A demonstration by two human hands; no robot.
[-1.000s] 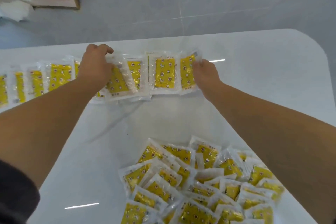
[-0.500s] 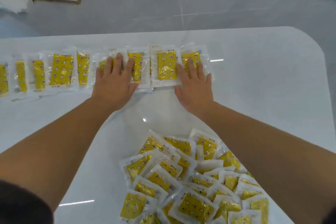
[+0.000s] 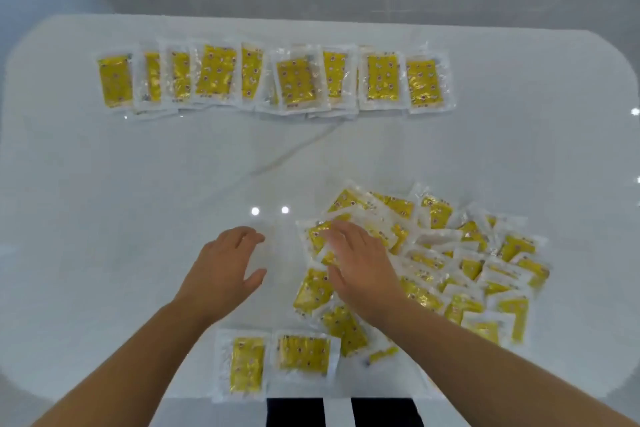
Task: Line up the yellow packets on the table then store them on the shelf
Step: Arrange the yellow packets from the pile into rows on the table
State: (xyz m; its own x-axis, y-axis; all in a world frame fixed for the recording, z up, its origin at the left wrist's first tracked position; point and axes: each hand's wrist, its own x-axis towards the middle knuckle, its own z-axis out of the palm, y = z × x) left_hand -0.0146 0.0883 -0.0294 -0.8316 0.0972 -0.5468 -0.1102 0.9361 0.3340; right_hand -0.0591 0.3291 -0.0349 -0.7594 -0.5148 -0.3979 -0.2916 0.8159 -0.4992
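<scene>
packets [image 3: 299, 83] sit lined up along the far side of the counter [image 3: 138, 201]; i see my right hand [image 3: 360, 263] with fingers spread on the loose pile [image 3: 467, 267], left hand [image 3: 223, 267] beside it, fingers relaxed apart, holding nothing.

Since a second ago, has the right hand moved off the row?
Yes. The right hand left the right end of the row and came back toward the person, onto the loose pile.

A broad bare strip of bench [image 3: 121, 201] runs between the far row [image 3: 298, 81] of packets and the near pile [image 3: 485, 274]. The left half lies open; the pile fills the near right. Two flat packets [image 3: 246, 364] sit at the near edge, just beside the pile.
</scene>
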